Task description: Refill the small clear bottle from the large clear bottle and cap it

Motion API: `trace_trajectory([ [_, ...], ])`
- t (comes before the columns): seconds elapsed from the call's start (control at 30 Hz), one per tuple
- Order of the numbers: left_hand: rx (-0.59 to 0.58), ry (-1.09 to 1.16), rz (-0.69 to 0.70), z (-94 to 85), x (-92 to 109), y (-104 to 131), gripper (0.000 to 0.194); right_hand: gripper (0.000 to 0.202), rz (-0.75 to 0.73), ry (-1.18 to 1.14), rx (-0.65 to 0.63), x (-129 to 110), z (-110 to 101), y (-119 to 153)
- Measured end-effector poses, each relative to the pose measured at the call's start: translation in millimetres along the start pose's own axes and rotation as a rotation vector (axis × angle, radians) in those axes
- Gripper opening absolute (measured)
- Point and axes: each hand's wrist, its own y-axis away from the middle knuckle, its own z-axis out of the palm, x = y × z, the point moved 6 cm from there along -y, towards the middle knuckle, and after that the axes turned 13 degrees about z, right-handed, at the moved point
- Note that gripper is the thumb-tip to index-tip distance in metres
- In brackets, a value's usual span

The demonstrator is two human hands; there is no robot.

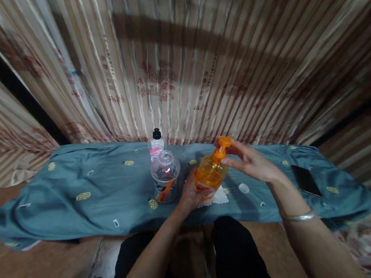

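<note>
An orange pump bottle (209,172) of clear plastic, with amber liquid inside, leans to the right above the cloth. My left hand (191,193) is wrapped round the lower part of its body. My right hand (248,160) is at the top, with the thumb at the orange collar and the fingers partly hidden behind the pump head (224,142). Left of the bottle stands a clear plastic container (165,175) with an orange and black print. Behind it a slim bottle (157,142) with a black cap and pink label is partly hidden.
The blue-green cloth (109,185) covers a narrow bench. A white scalloped piece (221,196) lies under the pump bottle, and a round whitish spot or disc (244,188) is to its right. A dark phone (306,180) lies farther right. Striped curtains (169,68) hang behind.
</note>
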Motion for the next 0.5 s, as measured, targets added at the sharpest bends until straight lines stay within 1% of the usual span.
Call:
trace_trajectory([
  [0.07, -0.001, -0.005, 0.009, -0.6, 0.3, 0.2, 0.077, 0.056, 0.025, -0.01, -0.112, -2.0, -2.1, -6.6],
  [0.13, -0.006, -0.001, 0.02, -0.7, 0.8, 0.5, 0.077, 0.05, 0.038, 0.005, -0.144, -3.0, -3.3, -10.7],
  [0.2, -0.01, 0.005, 0.03, -0.3, 0.7, 0.6, 0.077, 0.046, 0.029, 0.028, -0.11, -4.5, -4.7, -11.9],
  [0.33, -0.012, 0.009, 0.044, 0.9, -1.0, 0.1, 0.074, 0.047, -0.001, 0.064, -0.032, -8.4, -6.4, -9.3],
  [0.5, -0.013, 0.007, 0.041, 1.0, -1.6, 0.2, 0.075, 0.043, -0.017, 0.105, -0.022, -8.8, -4.6, -7.3],
])
